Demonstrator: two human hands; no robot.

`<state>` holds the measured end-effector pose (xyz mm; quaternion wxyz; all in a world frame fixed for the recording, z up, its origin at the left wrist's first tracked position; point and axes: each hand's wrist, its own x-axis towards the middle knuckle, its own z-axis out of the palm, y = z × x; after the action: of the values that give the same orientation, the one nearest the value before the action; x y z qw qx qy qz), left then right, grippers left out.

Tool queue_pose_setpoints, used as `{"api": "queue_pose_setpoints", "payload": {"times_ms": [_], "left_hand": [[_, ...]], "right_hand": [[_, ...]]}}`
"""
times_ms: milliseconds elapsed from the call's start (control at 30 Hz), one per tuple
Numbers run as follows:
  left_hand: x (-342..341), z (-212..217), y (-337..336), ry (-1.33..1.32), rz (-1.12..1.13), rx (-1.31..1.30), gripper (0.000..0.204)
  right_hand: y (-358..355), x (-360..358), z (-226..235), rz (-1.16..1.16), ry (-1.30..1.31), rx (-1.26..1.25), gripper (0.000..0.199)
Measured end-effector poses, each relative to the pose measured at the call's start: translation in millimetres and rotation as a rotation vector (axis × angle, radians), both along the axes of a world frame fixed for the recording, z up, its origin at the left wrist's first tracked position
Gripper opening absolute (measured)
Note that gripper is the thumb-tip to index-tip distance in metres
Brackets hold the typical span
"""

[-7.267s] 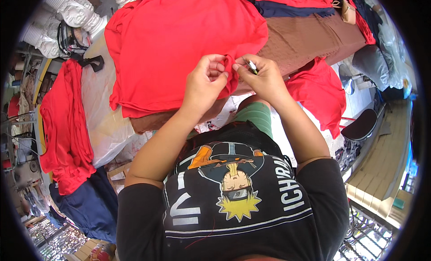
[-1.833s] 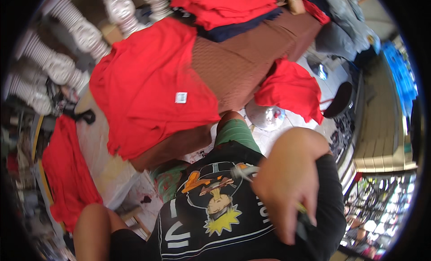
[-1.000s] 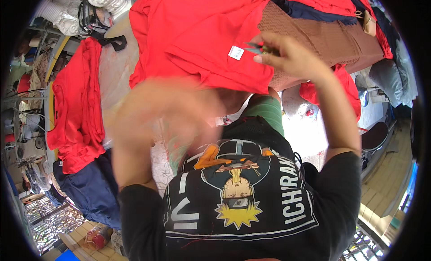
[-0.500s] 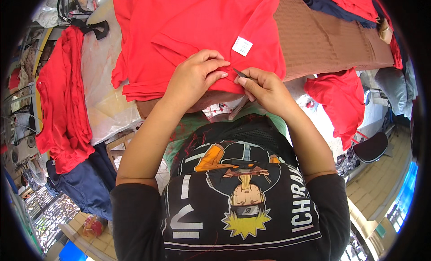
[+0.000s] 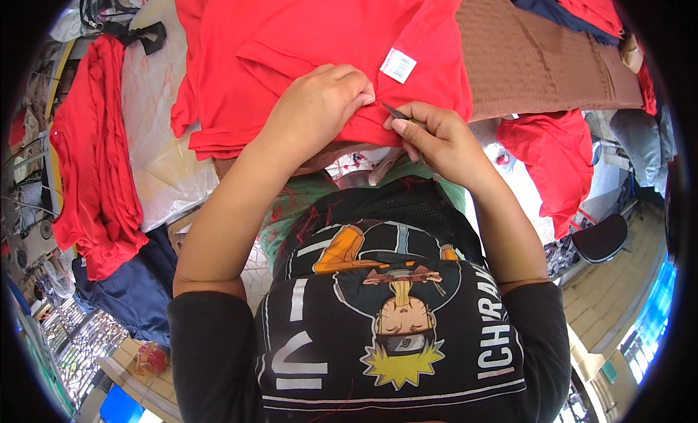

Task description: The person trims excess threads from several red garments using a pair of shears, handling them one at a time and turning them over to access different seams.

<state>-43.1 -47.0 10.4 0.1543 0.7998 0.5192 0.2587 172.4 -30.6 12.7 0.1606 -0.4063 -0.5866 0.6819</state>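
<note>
Cluttered workroom; red cloth [image 5: 98, 157] hung at far left, plastic sheeting [image 5: 163, 136] just beside it. Next, red garment [image 5: 320, 37] lay spread mid-view, near edge along the table front. Left hand [image 5: 320, 103] rested on it, fingertips pinched narrow; could not tell what exactly was caught. White label [image 5: 398, 65] sat just beyond the fingertips. Right hand [image 5: 440, 136] gripped a small pointed tool [image 5: 395, 112], dark tip near the pinch. Brown table cover [image 5: 552, 59] ran on rightward underneath. Garment looked light, soft, limp, apt to bunch or get nicked; best hold seemed a flat pinch by the edge, clear of the tip
</note>
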Motion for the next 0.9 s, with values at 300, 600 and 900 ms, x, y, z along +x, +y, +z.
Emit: {"api": "queue_pose_setpoints", "payload": {"times_ms": [300,600,900], "left_hand": [[-3,1,1,-0.039,-0.044,-0.029,0.013],[-2,-1,1,-0.009,-0.012,0.036,0.011],[-1,4,1,0.024,0.013,0.011,0.010]], "right_hand": [[1,0,5,0.004,-0.020,-0.032,0.018],[1,0,10,0.011,-0.036,-0.043,0.019],[2,-2,13,0.017,-0.116,0.002,0.022]]}}
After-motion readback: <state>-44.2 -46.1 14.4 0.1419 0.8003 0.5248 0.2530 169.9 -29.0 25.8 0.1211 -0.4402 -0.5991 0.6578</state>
